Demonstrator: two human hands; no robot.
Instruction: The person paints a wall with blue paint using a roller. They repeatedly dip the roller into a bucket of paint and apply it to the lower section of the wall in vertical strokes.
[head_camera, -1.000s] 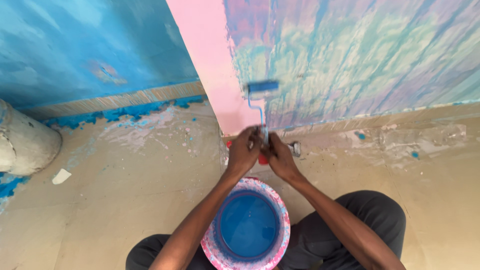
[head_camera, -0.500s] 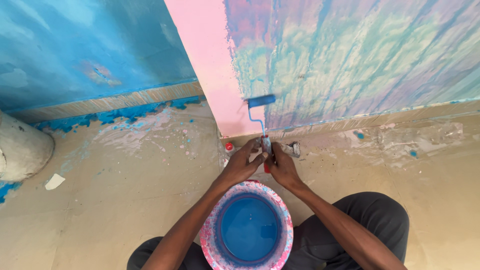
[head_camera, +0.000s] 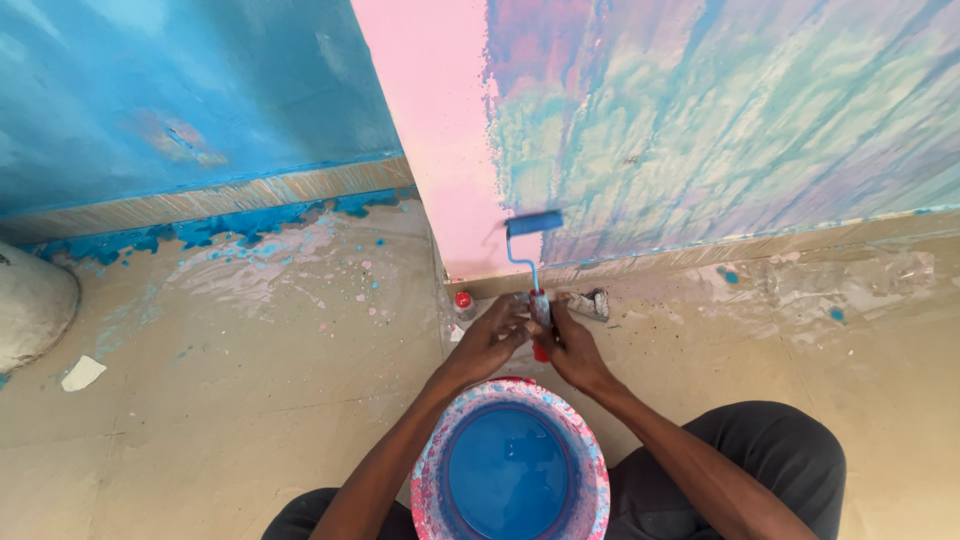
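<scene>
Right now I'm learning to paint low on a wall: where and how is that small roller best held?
Grip the paint roller by its red handle end, coming from below, on the floor side. The blue sleeve lies against the wall and a thin bent wire runs down to the handle, which points back at the painter. Both hands, left hand and right hand, wrap it there, above the paint bucket.

red-capped small bottle (head_camera: 464, 303) by wall base | white scrap (head_camera: 83, 373) on floor (left) | grey rounded object (head_camera: 32, 303) far left
</scene>
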